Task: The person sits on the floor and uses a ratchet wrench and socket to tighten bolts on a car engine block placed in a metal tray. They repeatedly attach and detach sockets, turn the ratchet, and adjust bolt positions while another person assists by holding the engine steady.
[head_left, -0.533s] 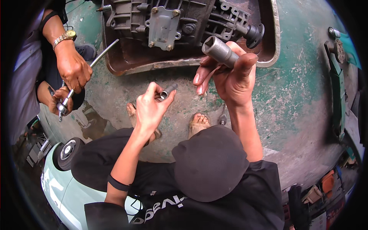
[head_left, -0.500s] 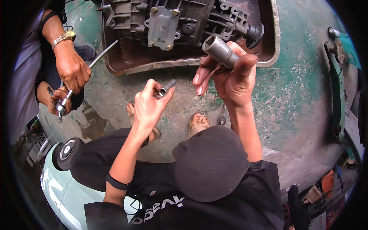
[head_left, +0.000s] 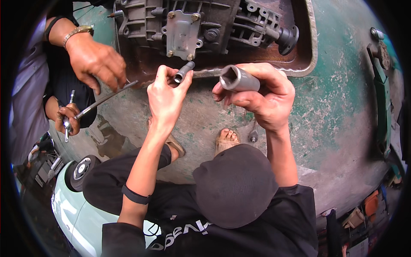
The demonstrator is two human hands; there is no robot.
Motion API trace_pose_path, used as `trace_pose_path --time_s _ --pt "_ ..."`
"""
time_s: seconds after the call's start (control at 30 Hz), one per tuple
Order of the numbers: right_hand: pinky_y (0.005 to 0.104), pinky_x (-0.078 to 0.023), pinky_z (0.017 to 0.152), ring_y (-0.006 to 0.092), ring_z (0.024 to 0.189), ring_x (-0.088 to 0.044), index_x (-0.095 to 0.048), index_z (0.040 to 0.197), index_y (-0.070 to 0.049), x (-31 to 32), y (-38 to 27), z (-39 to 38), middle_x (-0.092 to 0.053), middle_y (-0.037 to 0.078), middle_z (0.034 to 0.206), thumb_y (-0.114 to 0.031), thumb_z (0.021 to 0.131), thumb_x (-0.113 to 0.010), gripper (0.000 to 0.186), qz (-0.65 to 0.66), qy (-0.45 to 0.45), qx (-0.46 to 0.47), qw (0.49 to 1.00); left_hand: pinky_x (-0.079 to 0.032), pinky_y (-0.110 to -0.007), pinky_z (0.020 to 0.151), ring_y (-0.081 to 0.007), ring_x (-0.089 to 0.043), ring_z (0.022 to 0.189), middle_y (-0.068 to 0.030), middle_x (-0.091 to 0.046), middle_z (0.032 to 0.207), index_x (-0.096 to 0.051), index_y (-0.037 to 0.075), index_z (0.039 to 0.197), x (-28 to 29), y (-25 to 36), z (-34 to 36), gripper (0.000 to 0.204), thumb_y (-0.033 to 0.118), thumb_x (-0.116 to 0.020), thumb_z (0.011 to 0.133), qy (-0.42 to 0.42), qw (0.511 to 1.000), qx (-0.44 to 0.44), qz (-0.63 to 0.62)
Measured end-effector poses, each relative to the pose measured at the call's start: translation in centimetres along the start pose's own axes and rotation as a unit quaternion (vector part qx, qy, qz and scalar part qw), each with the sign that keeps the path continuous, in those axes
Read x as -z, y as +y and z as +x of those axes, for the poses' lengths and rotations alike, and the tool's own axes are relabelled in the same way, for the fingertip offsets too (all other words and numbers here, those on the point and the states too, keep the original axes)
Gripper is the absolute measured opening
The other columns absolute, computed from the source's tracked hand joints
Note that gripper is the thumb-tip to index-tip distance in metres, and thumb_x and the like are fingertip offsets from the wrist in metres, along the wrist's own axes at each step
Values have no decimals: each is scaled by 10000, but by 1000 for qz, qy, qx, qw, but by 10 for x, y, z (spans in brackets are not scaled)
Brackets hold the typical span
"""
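Note:
Pinched between the thumb and fingers of my left hand (head_left: 166,99) is a slim grey socket (head_left: 184,72), its hollow end turned toward me. My right hand (head_left: 274,96) grips a much larger grey deep socket (head_left: 240,79) from the side, with its wide opening facing left. Both sockets are held up in front of a gearbox (head_left: 209,32), which has a bolted plate (head_left: 183,36) on it. The gearbox lies in a shallow rusty metal tray (head_left: 310,51). Neither socket touches it as far as I can see.
At the left, a co-worker's hand (head_left: 96,62) with a wristwatch is near a metal rod (head_left: 105,98), whose lower end the other hand (head_left: 68,120) holds. A dark tool (head_left: 254,133) lies on the floor by my foot. A green metal frame (head_left: 380,98) stands at right.
My left hand has moved up with the small socket. My right hand has turned its large socket more level and lowered it slightly. The co-worker's upper hand has moved right, and the rod has tilted lower.

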State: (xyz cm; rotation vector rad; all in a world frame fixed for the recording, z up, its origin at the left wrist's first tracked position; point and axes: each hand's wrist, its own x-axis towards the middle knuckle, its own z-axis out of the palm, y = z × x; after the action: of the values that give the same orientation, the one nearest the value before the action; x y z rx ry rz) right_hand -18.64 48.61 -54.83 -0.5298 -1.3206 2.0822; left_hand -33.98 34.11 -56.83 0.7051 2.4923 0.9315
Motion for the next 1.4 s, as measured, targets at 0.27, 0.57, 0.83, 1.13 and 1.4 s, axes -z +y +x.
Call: trace_pose_path --time_s 0.27,0.57,0.83,1.13,1.4 --pt "380 -599 797 265 867 -709 -627 1180 66 29 37 -38 -705 201 937 -81 759 -800 478 225 -53 -130 964 -539 -299 751 -191 -683 874 -135 -701 982 -590 -11 982 -5 -9 -6 279 131 -777 832 40 999 -9 -28" --pt "358 -581 757 276 854 -715 -601 1215 50 25 49 -59 -707 209 969 -82 867 -723 391 219 3 -219 951 -523 -304 737 -195 -678 819 -131 -710 879 -656 13 975 -12 -9 -2 250 138 -785 802 32 997 -70 20" --pt "340 -571 739 262 859 -707 -555 1263 59 -1 37 -19 -691 226 1024 -183 1013 -547 348 224 -56 -182 956 -557 -302 700 -165 -711 791 -117 -742 987 -592 -4 929 -24 -12 9 233 99 -779 835 73 989 -122 29" --pt "327 -548 755 245 833 -696 -547 1259 65 -7 37 9 -690 214 1000 -202 1042 -481 351 158 -30 -186 969 -516 -407 663 -313 -636 775 -150 -669 928 -569 -5 879 -57 -32 26 177 6 -737 827 162 955 -250 12" --pt "293 -553 723 193 787 -694 -582 1169 56 -23 40 18 -707 155 911 -182 1013 -558 285 183 -53 -189 963 -497 -366 655 -289 -622 738 -143 -633 939 -461 13 978 -58 -38 23 282 60 -710 853 156 944 -292 8"
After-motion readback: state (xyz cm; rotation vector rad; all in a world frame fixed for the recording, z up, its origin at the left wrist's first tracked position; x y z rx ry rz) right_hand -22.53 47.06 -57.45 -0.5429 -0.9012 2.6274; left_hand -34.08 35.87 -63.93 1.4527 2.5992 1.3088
